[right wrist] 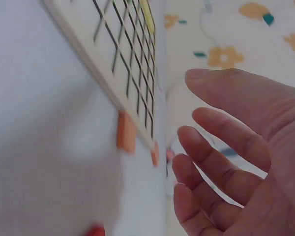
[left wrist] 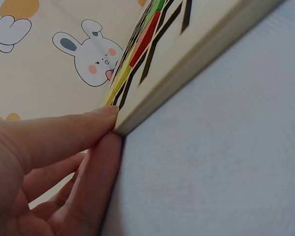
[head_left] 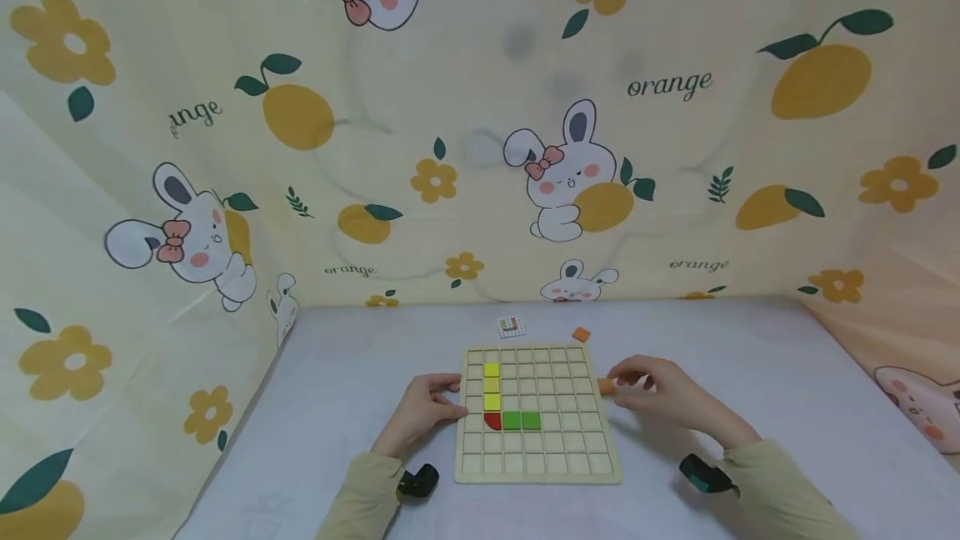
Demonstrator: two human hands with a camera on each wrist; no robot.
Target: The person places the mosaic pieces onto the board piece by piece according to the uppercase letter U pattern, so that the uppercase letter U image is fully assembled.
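Currently touching left edge of gridded board (head_left: 543, 466) with left hand (head_left: 422, 413), spread-fingered, not gripping | done: red quarter-round (head_left: 492, 421), two green tiles (head_left: 512, 421), three yellow tiles (head_left: 491, 386) laid in | holding right hand (head_left: 671, 394) empty, loosely spread, beside orange piece (head_left: 606, 387) off right edge | seemingly remaining: it, orange tile (head_left: 581, 334) beyond board, right of pattern card (head_left: 512, 327)

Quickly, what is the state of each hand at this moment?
Left hand: open, touching the board at its edge.
Right hand: open, holding nothing, near an orange block.
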